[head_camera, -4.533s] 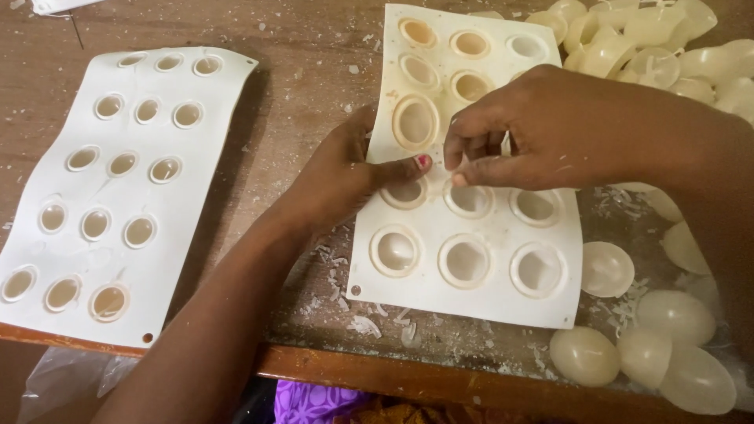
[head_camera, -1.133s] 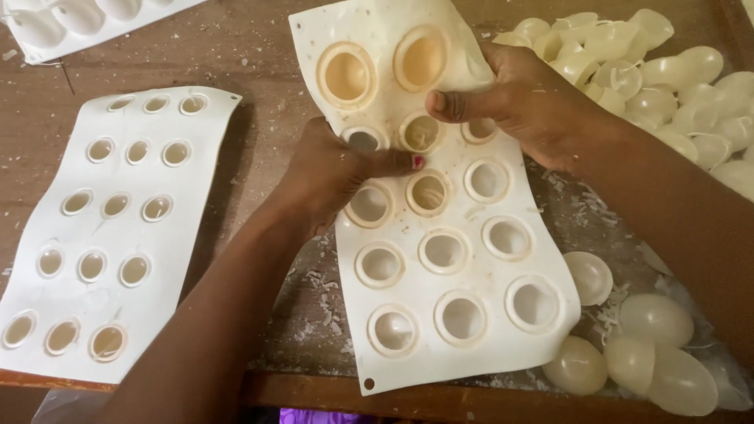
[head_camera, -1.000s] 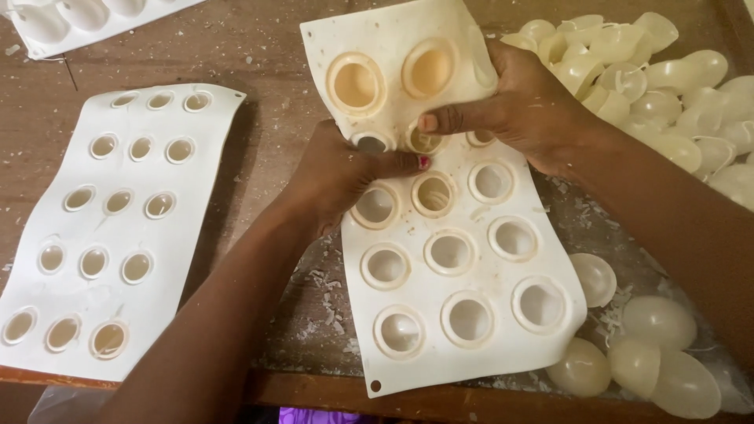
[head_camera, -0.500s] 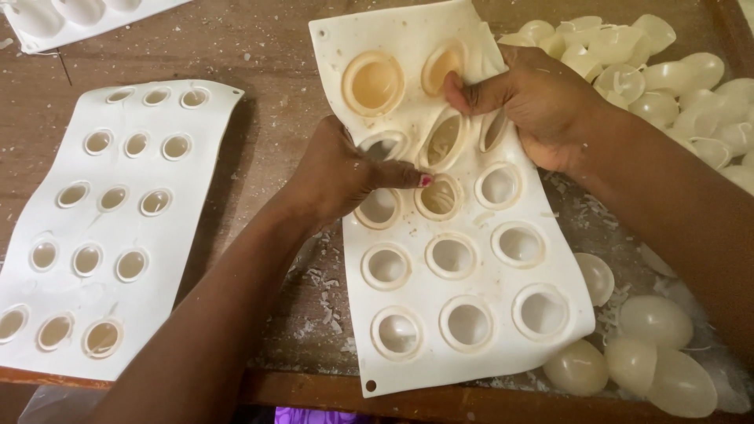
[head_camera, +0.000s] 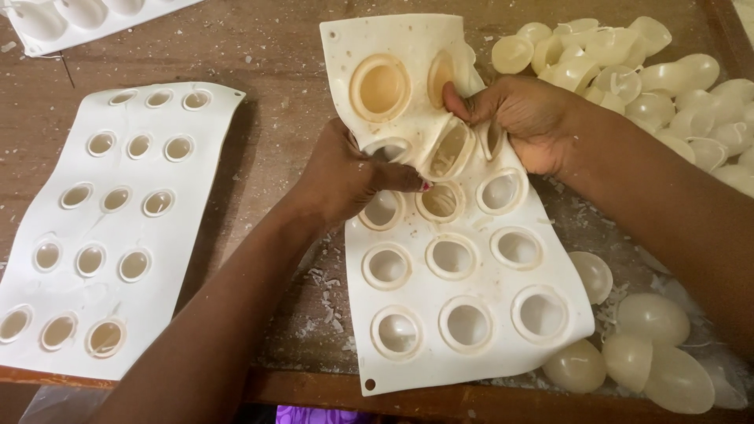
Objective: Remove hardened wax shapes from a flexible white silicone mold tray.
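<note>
Nearest me, at the wooden table [head_camera: 259, 47] edge, I see loose pale dome-shaped wax casts [head_camera: 652, 318] lying by the near right corner of the white silicone mould sheet [head_camera: 463, 259]. The sheet lies flat at its near end and curls up at its far end, so I judge it soft, light and floppy; it bends wherever it is pushed, and it looks waxy and probably slick. My left hand [head_camera: 345, 173] presses on the sheet's left middle, fingers curled down over a cavity rim, thumb tip on the next rim. My right hand [head_camera: 526, 118] pinches the raised far part, fingers closed on the folded wall between cavities. I judge the best hold is on the webbing beside a cavity, not the thin outer edge. To the left lies a second mould sheet [head_camera: 110, 228], flat, well apart. Farther right sits a heap of finished casts [head_camera: 652, 78]; these look brittle.
</note>
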